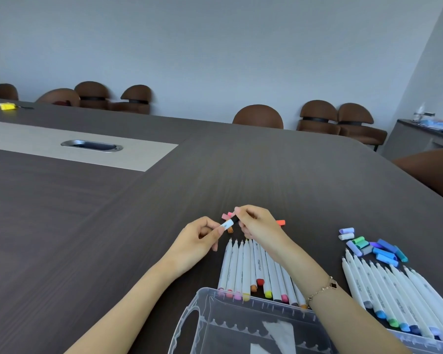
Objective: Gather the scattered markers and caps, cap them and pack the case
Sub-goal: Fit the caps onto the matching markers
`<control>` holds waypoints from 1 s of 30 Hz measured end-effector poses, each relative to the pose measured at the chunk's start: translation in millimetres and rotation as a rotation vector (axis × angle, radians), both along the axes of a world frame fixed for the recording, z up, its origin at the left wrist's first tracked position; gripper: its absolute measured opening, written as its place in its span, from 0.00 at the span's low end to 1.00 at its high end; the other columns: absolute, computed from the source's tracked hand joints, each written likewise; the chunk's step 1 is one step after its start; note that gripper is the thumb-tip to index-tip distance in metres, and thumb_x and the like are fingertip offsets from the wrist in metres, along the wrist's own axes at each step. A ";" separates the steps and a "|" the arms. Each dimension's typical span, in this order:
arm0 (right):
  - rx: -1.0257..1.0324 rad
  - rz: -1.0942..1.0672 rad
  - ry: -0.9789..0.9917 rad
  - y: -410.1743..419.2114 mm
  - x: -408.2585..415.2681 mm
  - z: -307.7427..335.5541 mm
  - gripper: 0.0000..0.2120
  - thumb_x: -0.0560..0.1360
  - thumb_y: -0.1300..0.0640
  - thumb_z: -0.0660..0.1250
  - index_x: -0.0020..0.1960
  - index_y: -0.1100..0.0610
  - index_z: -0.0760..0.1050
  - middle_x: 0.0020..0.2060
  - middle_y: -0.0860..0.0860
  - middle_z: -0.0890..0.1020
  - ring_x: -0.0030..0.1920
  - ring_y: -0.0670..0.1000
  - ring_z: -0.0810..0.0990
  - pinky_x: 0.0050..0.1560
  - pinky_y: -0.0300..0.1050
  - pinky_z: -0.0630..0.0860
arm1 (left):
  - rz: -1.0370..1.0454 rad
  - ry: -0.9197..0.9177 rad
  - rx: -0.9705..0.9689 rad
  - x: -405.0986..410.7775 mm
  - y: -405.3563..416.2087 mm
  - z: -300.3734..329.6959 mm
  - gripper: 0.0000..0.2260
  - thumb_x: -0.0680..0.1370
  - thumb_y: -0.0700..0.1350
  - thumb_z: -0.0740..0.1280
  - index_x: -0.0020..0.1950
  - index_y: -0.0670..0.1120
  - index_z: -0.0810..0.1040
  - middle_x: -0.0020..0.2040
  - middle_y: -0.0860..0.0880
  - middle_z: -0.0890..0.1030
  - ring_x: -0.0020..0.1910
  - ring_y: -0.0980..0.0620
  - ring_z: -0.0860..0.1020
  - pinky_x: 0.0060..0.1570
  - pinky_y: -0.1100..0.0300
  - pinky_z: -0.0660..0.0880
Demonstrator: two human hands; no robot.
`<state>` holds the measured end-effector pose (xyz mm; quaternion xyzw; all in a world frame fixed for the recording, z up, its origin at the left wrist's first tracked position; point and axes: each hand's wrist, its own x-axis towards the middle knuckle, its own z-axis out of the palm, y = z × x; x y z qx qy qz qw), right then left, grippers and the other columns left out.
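Two hands meet above the dark table, both working on one short white marker. My left hand pinches the white barrel between thumb and curled fingers; my right hand grips the black end of the same marker with curled fingertips. Just beyond my fingers lie pink caps, a brown cap sits under the marker, and an orange-red cap shows past my right hand. Below my hands, a row of white markers lies side by side, tips pointing away from me, coloured ends touching the rim of the clear plastic case at the near edge. To the right, a second row of white markers with blue and green ends lies fanned on the table, and a heap of blue, green and lilac caps rests just beyond their tips. A gold bracelet circles my right wrist. Brown chairs stand along the far edge of the table.
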<state>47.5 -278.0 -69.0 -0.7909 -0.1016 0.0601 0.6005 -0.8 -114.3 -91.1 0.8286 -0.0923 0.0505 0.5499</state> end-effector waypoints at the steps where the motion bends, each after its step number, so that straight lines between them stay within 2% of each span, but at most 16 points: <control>1: 0.009 -0.005 -0.016 1.4 -0.1 -1.3 0.11 0.81 0.55 0.59 0.45 0.55 0.78 0.27 0.48 0.70 0.26 0.43 0.65 0.27 0.34 0.63 | 0.005 0.010 -0.012 0.7 -1.0 -0.6 0.06 0.80 0.49 0.62 0.47 0.49 0.76 0.28 0.54 0.77 0.27 0.58 0.68 0.36 0.59 0.66; 4: -0.042 -0.030 -0.087 5.8 0.8 -4.4 0.12 0.81 0.54 0.59 0.41 0.51 0.77 0.28 0.47 0.71 0.29 0.43 0.68 0.32 0.35 0.65 | 0.009 0.029 -0.011 0.0 -2.5 -1.5 0.06 0.81 0.47 0.61 0.46 0.49 0.75 0.28 0.55 0.75 0.27 0.58 0.67 0.35 0.58 0.66; 7: -0.114 -0.045 -0.140 9.1 1.6 -3.8 0.12 0.81 0.54 0.59 0.42 0.51 0.77 0.31 0.45 0.74 0.33 0.42 0.71 0.37 0.35 0.66 | 0.042 0.023 0.008 -3.6 -5.0 2.6 0.07 0.81 0.48 0.61 0.45 0.50 0.74 0.29 0.55 0.75 0.27 0.60 0.67 0.36 0.59 0.66; 9: -0.181 -0.061 -0.202 7.6 1.3 -3.4 0.11 0.81 0.55 0.59 0.44 0.52 0.78 0.36 0.45 0.77 0.38 0.43 0.75 0.40 0.34 0.69 | 0.098 0.018 0.137 -5.2 -7.4 8.3 0.06 0.80 0.50 0.61 0.46 0.51 0.75 0.31 0.54 0.78 0.27 0.61 0.70 0.35 0.64 0.67; 11: -0.262 -0.098 -0.298 2.7 0.7 -1.1 0.10 0.80 0.54 0.59 0.51 0.54 0.79 0.42 0.45 0.79 0.43 0.41 0.76 0.43 0.29 0.70 | 0.188 0.046 0.285 -6.3 -7.9 14.1 0.06 0.79 0.50 0.63 0.45 0.49 0.75 0.36 0.53 0.81 0.31 0.60 0.74 0.32 0.68 0.68; 14: -0.227 -0.211 -0.343 -10.2 3.2 8.7 0.12 0.81 0.53 0.58 0.57 0.56 0.77 0.45 0.45 0.78 0.43 0.41 0.75 0.40 0.26 0.68 | 0.353 0.114 0.460 -12.0 -2.9 19.6 0.07 0.77 0.48 0.64 0.41 0.46 0.74 0.39 0.50 0.79 0.33 0.55 0.74 0.29 0.64 0.67; 17: -0.202 -0.333 -0.350 -22.1 9.0 18.2 0.12 0.80 0.59 0.57 0.57 0.56 0.77 0.49 0.46 0.78 0.46 0.41 0.74 0.40 0.25 0.66 | 0.407 0.137 0.627 -17.9 1.2 18.3 0.10 0.77 0.49 0.64 0.39 0.45 0.70 0.42 0.48 0.76 0.35 0.52 0.73 0.31 0.62 0.67; 18: -0.186 -0.361 -0.354 -25.0 10.5 19.5 0.12 0.79 0.61 0.57 0.56 0.56 0.78 0.50 0.47 0.79 0.47 0.42 0.74 0.42 0.26 0.66 | 0.397 0.141 0.668 -19.2 1.5 16.8 0.10 0.76 0.50 0.64 0.40 0.46 0.69 0.43 0.48 0.75 0.37 0.53 0.73 0.32 0.62 0.67; 20: -0.142 -0.403 -0.344 -30.5 11.7 21.4 0.12 0.78 0.63 0.57 0.55 0.57 0.79 0.49 0.49 0.80 0.47 0.46 0.75 0.46 0.35 0.70 | 0.365 0.151 0.661 -21.0 0.5 13.6 0.11 0.76 0.52 0.65 0.42 0.48 0.67 0.45 0.50 0.73 0.40 0.54 0.72 0.36 0.62 0.68; 22: -0.138 -0.429 -0.326 -37.1 13.5 23.1 0.12 0.78 0.63 0.57 0.54 0.58 0.79 0.49 0.51 0.80 0.45 0.47 0.76 0.45 0.38 0.72 | 0.323 0.107 0.595 -22.4 -2.1 13.4 0.11 0.75 0.53 0.66 0.43 0.49 0.67 0.45 0.51 0.72 0.41 0.55 0.72 0.39 0.62 0.70; 24: -0.176 -0.441 -0.310 -43.1 16.7 20.9 0.12 0.78 0.64 0.57 0.54 0.59 0.79 0.48 0.50 0.79 0.45 0.46 0.75 0.39 0.33 0.70 | 0.265 0.068 0.538 -25.9 -5.9 16.9 0.09 0.74 0.53 0.67 0.43 0.50 0.70 0.46 0.52 0.72 0.42 0.55 0.73 0.41 0.63 0.71; 27: -0.319 -0.447 -0.305 -47.8 21.9 14.7 0.11 0.79 0.63 0.58 0.53 0.59 0.78 0.45 0.48 0.76 0.44 0.44 0.74 0.34 0.27 0.66 | 0.170 0.086 0.608 -30.2 -12.7 15.8 0.08 0.72 0.55 0.68 0.40 0.51 0.75 0.48 0.55 0.70 0.43 0.57 0.74 0.40 0.66 0.70; 30: -0.458 -0.376 -0.205 -54.4 30.0 8.1 0.08 0.78 0.63 0.59 0.46 0.59 0.77 0.40 0.50 0.76 0.41 0.46 0.75 0.32 0.31 0.67 | 0.168 0.067 0.637 -32.0 -16.5 12.3 0.07 0.70 0.52 0.70 0.38 0.49 0.78 0.47 0.55 0.70 0.40 0.58 0.73 0.36 0.68 0.67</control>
